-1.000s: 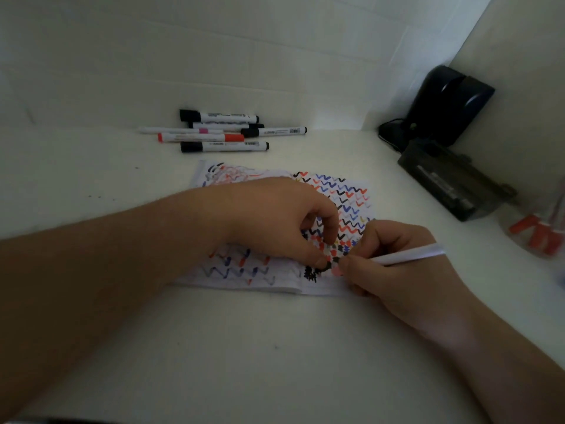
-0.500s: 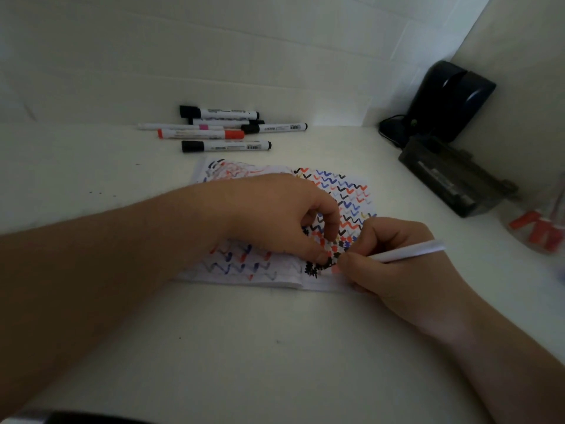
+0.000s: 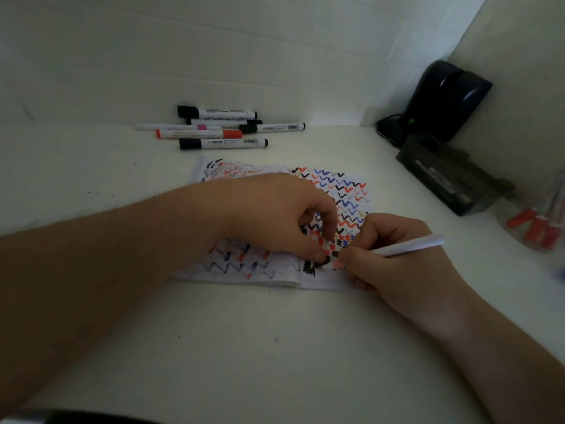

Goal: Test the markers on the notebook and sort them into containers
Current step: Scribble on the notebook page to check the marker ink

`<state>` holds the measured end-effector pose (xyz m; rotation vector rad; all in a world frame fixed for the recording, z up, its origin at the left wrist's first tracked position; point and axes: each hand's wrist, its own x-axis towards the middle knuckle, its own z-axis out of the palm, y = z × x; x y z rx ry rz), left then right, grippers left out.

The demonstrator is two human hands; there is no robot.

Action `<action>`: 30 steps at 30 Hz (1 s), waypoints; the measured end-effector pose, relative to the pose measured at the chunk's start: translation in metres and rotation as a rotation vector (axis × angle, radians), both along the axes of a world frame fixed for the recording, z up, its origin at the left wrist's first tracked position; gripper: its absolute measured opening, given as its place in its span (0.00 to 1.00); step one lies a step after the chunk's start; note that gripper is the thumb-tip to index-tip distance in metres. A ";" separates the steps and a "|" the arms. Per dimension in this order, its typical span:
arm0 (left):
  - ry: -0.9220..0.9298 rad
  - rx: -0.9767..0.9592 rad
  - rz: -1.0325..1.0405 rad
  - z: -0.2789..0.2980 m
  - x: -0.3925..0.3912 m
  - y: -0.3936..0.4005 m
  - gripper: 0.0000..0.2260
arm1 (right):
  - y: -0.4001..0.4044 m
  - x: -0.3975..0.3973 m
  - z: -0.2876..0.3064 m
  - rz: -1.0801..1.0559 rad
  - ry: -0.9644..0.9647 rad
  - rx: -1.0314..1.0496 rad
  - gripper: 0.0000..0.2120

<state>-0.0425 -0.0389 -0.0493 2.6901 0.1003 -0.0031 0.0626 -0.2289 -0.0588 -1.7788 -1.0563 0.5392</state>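
Note:
An open notebook (image 3: 336, 185), covered with red, blue and black zigzags, lies in the middle of the white table. My left hand (image 3: 275, 215) rests on it with curled fingers, thumb tip pressed to the page; nothing shows in its grasp. My right hand (image 3: 394, 264) grips a thin white marker (image 3: 409, 244) with its tip down on the lower right of the page beside a small pink mark. Several more markers (image 3: 220, 134), with black, red and pink parts, lie in a bunch by the back wall.
A clear cup (image 3: 541, 228) holding red-capped markers stands at the right edge. A dark rectangular tray (image 3: 452, 182) lies behind it, with a black device (image 3: 446, 96) and its cable in the corner. White walls close off the back and right.
My right hand and the marker tip have shifted slightly on the page. My left hand stays put on the notebook.

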 end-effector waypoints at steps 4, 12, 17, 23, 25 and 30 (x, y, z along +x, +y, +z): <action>0.008 -0.011 -0.003 0.001 -0.001 -0.001 0.12 | 0.000 0.000 0.000 0.026 -0.014 -0.019 0.13; 0.017 -0.249 0.122 0.006 -0.016 0.016 0.15 | -0.005 0.027 0.003 0.062 0.586 0.158 0.11; -0.057 -0.352 0.123 0.008 -0.021 0.021 0.09 | -0.010 0.041 0.005 0.158 0.836 0.175 0.09; -0.091 -0.409 0.066 0.011 -0.017 0.015 0.07 | -0.008 0.039 0.006 0.092 0.881 0.175 0.17; -0.092 -0.434 0.055 0.011 -0.017 0.014 0.07 | -0.008 0.039 0.006 0.093 0.863 0.160 0.17; -0.083 -0.465 0.034 0.010 -0.016 0.014 0.07 | -0.007 0.037 0.006 0.101 0.839 0.151 0.18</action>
